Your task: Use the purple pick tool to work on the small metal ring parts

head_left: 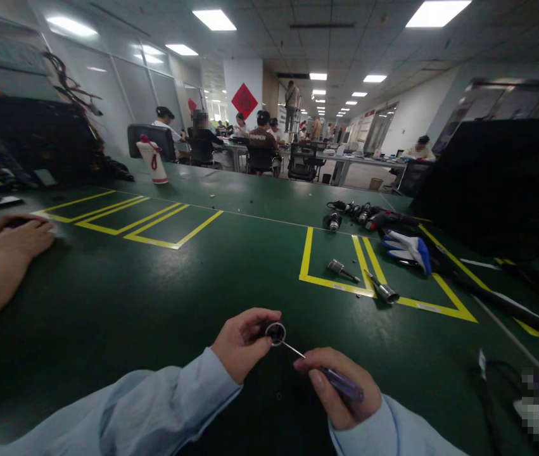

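In head view, holding cylinder [275, 334] between thumb and fingers of left hand [241, 347], above green table [250, 285], with its round opening visible. Grasping also screwdriver [342, 383] by purple handle in right hand [345, 410], with thin shaft meeting the rim of cylinder; cannot tell if it goes inside. Can see, beyond cylinder and to its right, two metal parts [337, 267] and glove [406, 248]; beyond cylinder and to its left, cup [154, 163] and other person's hand [22, 239].
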The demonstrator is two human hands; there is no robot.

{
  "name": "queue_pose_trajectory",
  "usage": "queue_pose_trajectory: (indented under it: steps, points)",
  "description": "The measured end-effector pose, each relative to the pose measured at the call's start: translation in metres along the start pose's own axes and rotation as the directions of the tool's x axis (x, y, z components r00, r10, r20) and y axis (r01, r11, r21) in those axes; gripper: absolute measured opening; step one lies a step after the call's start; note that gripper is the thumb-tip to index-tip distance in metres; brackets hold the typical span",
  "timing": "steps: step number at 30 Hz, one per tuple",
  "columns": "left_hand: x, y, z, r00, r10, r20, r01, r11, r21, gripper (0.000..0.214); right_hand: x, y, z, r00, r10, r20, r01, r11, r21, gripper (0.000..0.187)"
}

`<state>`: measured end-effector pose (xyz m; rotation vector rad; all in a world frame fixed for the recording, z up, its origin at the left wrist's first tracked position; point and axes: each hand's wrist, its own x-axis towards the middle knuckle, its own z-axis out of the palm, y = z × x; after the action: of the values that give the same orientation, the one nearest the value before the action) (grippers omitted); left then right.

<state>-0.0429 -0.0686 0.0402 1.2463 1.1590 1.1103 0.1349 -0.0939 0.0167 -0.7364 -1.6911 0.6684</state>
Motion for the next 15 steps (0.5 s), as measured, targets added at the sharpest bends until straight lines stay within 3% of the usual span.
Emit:
queue_pose_trajectory:
  steps: [3,8,15]
  points:
    - [-0.002,0.008,0.004,0.999,-0.023,-0.034,0.023,1.0,-0.004,0.024,0.001,-0.001,-0.001,0.986,-0.151,0.074,0.157,0.983,-0.095,0.021]
    - [-0.003,0.012,0.01,0.995,-0.053,-0.09,0.055,0.998,0.019,0.017,0.008,-0.012,-0.006,0.938,-0.237,0.253,0.291,0.935,-0.203,0.024]
    - [-0.003,0.009,0.012,0.992,-0.064,-0.11,0.065,0.998,0.01,0.014,0.012,-0.021,-0.003,0.929,-0.305,0.21,0.353,0.902,-0.249,0.019]
